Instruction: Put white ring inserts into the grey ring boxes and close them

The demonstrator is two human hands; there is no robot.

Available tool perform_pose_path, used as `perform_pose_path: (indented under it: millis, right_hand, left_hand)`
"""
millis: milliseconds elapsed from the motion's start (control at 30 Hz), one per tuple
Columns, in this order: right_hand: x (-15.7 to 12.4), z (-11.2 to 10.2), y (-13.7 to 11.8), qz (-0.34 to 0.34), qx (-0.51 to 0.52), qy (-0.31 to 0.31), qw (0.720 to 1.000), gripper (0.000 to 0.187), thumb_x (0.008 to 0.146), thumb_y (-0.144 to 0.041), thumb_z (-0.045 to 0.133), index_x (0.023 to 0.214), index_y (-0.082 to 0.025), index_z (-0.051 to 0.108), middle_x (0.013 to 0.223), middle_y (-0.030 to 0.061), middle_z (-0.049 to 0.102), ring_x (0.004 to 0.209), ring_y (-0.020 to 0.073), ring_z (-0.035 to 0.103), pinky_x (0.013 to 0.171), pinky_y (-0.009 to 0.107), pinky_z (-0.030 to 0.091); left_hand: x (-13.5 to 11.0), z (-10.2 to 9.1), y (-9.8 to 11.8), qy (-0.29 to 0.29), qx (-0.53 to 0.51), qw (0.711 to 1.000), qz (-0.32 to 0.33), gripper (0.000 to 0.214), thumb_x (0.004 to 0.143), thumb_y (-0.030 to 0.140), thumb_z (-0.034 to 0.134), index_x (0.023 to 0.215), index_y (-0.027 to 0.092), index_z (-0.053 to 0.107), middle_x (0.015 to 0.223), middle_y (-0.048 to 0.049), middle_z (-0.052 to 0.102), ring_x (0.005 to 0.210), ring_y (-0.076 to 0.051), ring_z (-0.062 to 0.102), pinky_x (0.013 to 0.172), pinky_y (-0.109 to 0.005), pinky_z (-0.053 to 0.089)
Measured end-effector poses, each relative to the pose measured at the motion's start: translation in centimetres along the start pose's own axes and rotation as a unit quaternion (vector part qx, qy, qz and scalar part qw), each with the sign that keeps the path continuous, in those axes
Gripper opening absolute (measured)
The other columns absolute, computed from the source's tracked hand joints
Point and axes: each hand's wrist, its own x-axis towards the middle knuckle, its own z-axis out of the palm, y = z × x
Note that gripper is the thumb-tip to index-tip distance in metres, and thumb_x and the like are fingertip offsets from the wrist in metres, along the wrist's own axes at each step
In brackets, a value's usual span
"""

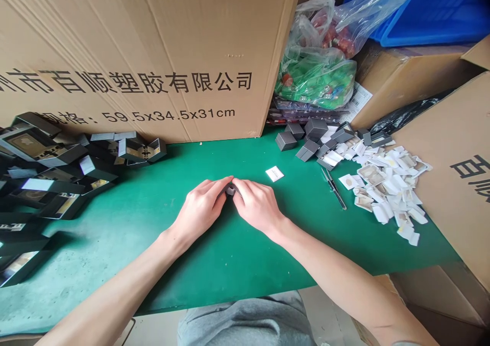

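Note:
My left hand (pixel 201 205) and my right hand (pixel 258 205) meet over the middle of the green table, with fingers closed from both sides around a small dark grey box (pixel 230 189). Most of the box is hidden by my fingers; a dark edge and a pale patch show between the thumbs. Just beyond my right hand lies a square white card (pixel 274 173) with small print. Black tweezers (pixel 334 189) rest farther to the right.
Open dark boxes (pixel 61 157) are stacked on the left. Closed dark boxes (pixel 306 149) and a heap of white inserts (pixel 390 182) lie at the right. A large carton (pixel 153 45) stands behind. Plastic bags (pixel 317 75) and a blue bin (pixel 432 24) are at back right.

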Motion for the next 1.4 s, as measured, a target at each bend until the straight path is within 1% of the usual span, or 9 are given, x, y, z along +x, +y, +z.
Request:
perform_pose_path:
  millis: [133,300,433,533,733,1000,1133,1267,1400]
  right_hand:
    - [0.00,-0.05,-0.20,-0.008,-0.017,-0.001,1.000,0.018,0.099,-0.019,0.049,0.110,-0.015,0.063,0.087,0.0076,0.075,0.072,0.0178,0.071,0.060,0.029,0.047]
    - [0.04,-0.11,-0.38,-0.008,-0.006,0.005,1.000,0.016,0.100,-0.019,0.049,0.108,-0.015,0.062,0.082,0.0068,0.073,0.068,0.0180,0.070,0.058,0.029,0.045]
    - [-0.05,0.07,-0.29,-0.006,-0.001,-0.001,1.000,0.018,0.100,-0.018,0.049,0.112,-0.015,0.062,0.087,0.0076,0.074,0.074,0.0188,0.071,0.060,0.029,0.047]
    - [-0.07,0.22,-0.18,0.000,-0.005,-0.011,1.000,0.022,0.098,-0.016,0.048,0.117,-0.017,0.060,0.097,0.0087,0.074,0.083,0.0196,0.070,0.064,0.030,0.051]
    - [0.13,0.13,-0.17,0.016,0.022,-0.056,0.998,0.035,0.093,-0.008,0.046,0.126,-0.016,0.055,0.111,0.0116,0.069,0.099,0.0236,0.066,0.081,0.036,0.056]
    - [0.21,0.00,-0.36,0.020,0.021,-0.064,0.998,0.030,0.095,-0.008,0.043,0.121,-0.017,0.056,0.102,0.0100,0.070,0.092,0.0239,0.063,0.079,0.037,0.054]
    - [0.17,-0.09,-0.60,0.027,-0.003,-0.061,0.998,0.026,0.094,-0.008,0.045,0.114,-0.016,0.060,0.097,0.0090,0.071,0.086,0.0223,0.064,0.074,0.034,0.052]
    - [0.17,0.06,-0.42,0.028,-0.016,-0.061,0.998,0.032,0.094,-0.009,0.045,0.122,-0.012,0.060,0.099,0.0096,0.073,0.087,0.0217,0.066,0.074,0.033,0.052]
    - [0.29,0.13,0.10,-0.003,-0.016,-0.063,0.998,0.036,0.097,-0.013,0.043,0.129,-0.008,0.058,0.104,0.0117,0.073,0.092,0.0216,0.067,0.078,0.032,0.054]
  left_hand:
    - [0.11,-0.10,0.33,-0.001,0.010,1.000,-0.011,0.037,0.097,0.019,0.044,0.128,0.019,0.063,0.104,-0.0075,0.076,0.090,-0.021,0.068,0.080,-0.032,0.054]
    - [0.05,-0.12,0.48,-0.006,0.006,1.000,-0.021,0.036,0.096,0.019,0.045,0.128,0.021,0.062,0.105,-0.0068,0.075,0.090,-0.020,0.067,0.082,-0.031,0.054]
    - [-0.10,0.00,0.26,-0.002,0.004,1.000,-0.020,0.036,0.098,0.021,0.044,0.129,0.022,0.061,0.108,-0.0068,0.075,0.092,-0.020,0.067,0.084,-0.031,0.054]
    - [-0.04,0.08,0.17,0.002,-0.005,1.000,-0.022,0.037,0.098,0.021,0.044,0.131,0.022,0.059,0.110,-0.0073,0.074,0.093,-0.021,0.067,0.085,-0.032,0.054]
    - [0.29,0.38,0.33,-0.011,0.010,0.999,-0.033,0.042,0.093,0.014,0.046,0.133,0.020,0.056,0.112,-0.0089,0.073,0.095,-0.022,0.066,0.085,-0.033,0.054]
    - [0.27,0.41,0.39,-0.015,0.015,0.999,-0.036,0.041,0.092,0.012,0.046,0.130,0.021,0.057,0.100,-0.0066,0.072,0.085,-0.021,0.064,0.078,-0.030,0.052]
    - [0.24,0.55,0.56,-0.017,0.010,0.999,-0.047,0.042,0.089,0.010,0.047,0.128,0.022,0.058,0.102,-0.0058,0.072,0.088,-0.021,0.065,0.078,-0.029,0.053]
    - [0.17,0.67,0.45,-0.007,0.007,0.999,-0.043,0.046,0.088,0.011,0.049,0.132,0.021,0.058,0.105,-0.0062,0.073,0.090,-0.020,0.066,0.079,-0.029,0.054]
    - [0.01,0.66,0.08,0.007,0.001,1.000,-0.010,0.044,0.095,0.020,0.049,0.139,0.019,0.055,0.103,-0.0074,0.074,0.086,-0.020,0.067,0.077,-0.028,0.054]
